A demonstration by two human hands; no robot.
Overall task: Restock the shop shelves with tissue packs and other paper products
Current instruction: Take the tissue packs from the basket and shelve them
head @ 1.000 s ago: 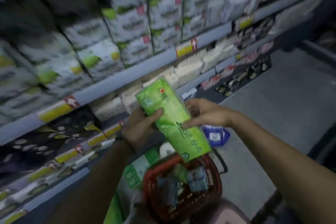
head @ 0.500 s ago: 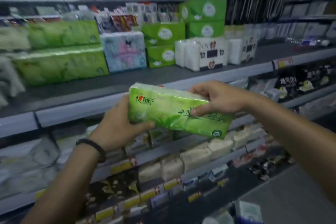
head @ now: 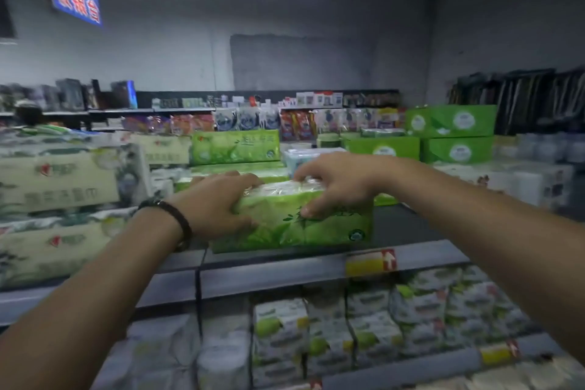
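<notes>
The green tissue pack (head: 294,222) sits at the front edge of the top shelf (head: 411,228), above a yellow price label (head: 370,262). Cream tissue packs (head: 60,199) are stacked close at its left; more green packs (head: 235,146) and green boxes (head: 456,133) stand behind, with bare shelf at its right. The pack is a soft rectangular block in glossy, crinkled film. The left hand (head: 218,204), a dark beaded bracelet (head: 177,220) at the wrist, grips its left end, fingers curled over the top. The right hand (head: 335,182) clasps the top edge, thumb pressed on the front face.
</notes>
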